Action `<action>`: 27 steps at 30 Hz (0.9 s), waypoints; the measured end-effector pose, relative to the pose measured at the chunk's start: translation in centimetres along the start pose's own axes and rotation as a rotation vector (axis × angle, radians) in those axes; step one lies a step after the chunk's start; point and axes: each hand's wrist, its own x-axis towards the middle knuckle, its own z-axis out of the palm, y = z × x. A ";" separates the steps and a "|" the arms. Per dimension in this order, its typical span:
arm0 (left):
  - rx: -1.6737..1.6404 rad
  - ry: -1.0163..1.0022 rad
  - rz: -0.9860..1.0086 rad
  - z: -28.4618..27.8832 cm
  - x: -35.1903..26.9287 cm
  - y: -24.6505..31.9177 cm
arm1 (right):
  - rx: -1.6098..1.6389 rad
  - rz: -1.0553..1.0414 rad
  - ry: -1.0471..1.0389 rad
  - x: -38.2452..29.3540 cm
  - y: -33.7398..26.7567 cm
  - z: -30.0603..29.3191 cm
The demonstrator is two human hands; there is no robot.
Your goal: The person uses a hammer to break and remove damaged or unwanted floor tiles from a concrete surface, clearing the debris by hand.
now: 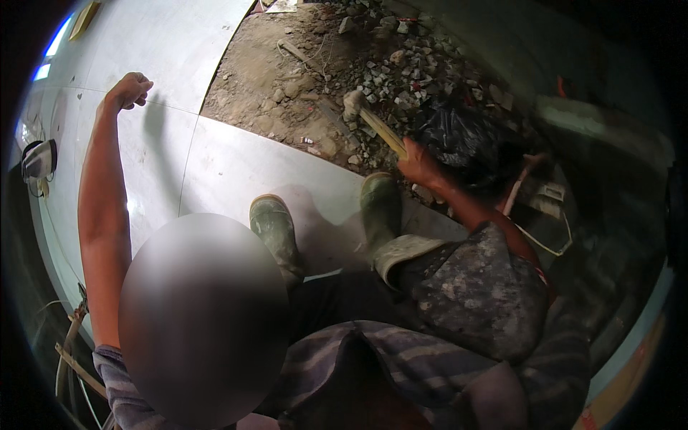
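My right hand (418,164) grips the wooden handle of a hammer (382,129). The hammer's dusty head (353,103) is over broken rubble (395,80) beside the tiled floor. My left arm reaches far forward, and my left hand (130,90) is curled into a fist over the pale floor tiles (161,131), with nothing visible in it. My green rubber boots (273,226) stand apart near the tile edge. A blurred oval hides part of the view at lower left.
Bare soil (252,70) with stones borders the tiles. A black plastic bag (465,137) lies by my right forearm. A stick with string (301,56) rests on the soil. Wooden sticks (80,365) stand at lower left; a pale socket-like box (552,192) is at right.
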 end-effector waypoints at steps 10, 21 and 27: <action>-0.037 0.030 0.103 -0.5 -0.1 1.1 | 0.121 0.016 -0.017 -0.3 -3.2 -3.1; 0.004 0.037 0.066 -1.0 -0.7 1.1 | 0.207 0.065 -0.079 0.4 -3.4 -6.0; 0.041 0.059 0.003 0.0 -1.4 1.9 | 0.043 -0.008 -0.153 -0.4 -3.6 -9.1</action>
